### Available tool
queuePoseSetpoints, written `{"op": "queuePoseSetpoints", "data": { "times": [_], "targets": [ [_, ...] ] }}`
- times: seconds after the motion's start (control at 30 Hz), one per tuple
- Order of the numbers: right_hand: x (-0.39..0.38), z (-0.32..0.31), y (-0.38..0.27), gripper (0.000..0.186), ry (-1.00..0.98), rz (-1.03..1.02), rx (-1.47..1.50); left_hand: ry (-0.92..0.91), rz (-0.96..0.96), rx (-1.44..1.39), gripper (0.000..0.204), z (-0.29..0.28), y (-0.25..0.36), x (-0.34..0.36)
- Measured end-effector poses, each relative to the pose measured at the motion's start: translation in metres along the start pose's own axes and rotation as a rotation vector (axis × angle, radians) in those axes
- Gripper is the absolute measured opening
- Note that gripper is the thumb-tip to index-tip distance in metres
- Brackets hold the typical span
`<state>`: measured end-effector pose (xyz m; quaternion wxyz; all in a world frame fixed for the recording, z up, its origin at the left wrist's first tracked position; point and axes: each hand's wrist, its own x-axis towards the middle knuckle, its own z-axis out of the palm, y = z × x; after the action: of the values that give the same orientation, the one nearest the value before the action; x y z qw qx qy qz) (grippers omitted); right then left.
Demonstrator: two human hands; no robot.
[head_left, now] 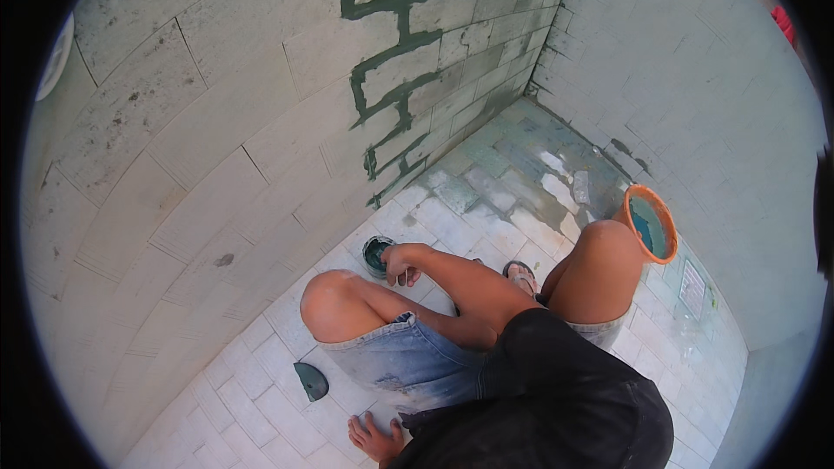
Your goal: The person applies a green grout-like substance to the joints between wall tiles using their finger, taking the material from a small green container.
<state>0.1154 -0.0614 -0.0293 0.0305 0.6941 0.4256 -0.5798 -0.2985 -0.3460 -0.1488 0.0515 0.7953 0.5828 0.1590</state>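
My right hand (pixel 402 264) is at the rim of a small round tub (pixel 376 254) of dark green paste on the tiled floor. Its fingers are curled, some reaching over the rim and others hanging beside it; whatever they grip is hidden. Low in the view, my left hand (pixel 373 439) rests on the floor with fingers spread, holding nothing. Near it lies a dark green half-round scraper (pixel 311 381). Dark green paste lines (pixel 401 24) run along the joints of the tiled wall (pixel 252 78) beyond the tub.
My bent knees (pixel 334 308) flank my right arm. An orange bucket (pixel 667 243) with greenish liquid stands by my right knee. A floor grate (pixel 692 289) is beyond it. Wet, stained tiles (pixel 508 169) reach the corner, where a second wall (pixel 695 78) rises at right.
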Motion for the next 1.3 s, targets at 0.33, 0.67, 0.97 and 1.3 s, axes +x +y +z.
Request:
{"op": "queuePoseSetpoints", "data": {
  "times": [0.33, 0.67, 0.97, 1.3],
  "targets": [
    [-0.074, -0.034, 0.013, 0.091, -0.121, 0.137, 0.116, -0.269, -0.138, -0.015, 0.072, -0.002, 0.011, -0.001],
    [-0.179, -0.112, -0.024, 0.075, 0.114, -0.261, 0.39, -0.275, -0.186, -0.064, 0.073, -0.005, 0.018, 0.002],
    [-0.328, -0.251, -0.069, 0.084, 1.119, -1.044, 0.081, -0.167, -0.703, -0.644, 0.081, 0.002, 0.042, 0.054],
    [-0.36, -0.351, -0.14, 0.092, 1.539, -0.581, -0.642, -0.212, -1.123, -0.949, 0.108, -0.109, 0.194, 0.239]
  ]
}}
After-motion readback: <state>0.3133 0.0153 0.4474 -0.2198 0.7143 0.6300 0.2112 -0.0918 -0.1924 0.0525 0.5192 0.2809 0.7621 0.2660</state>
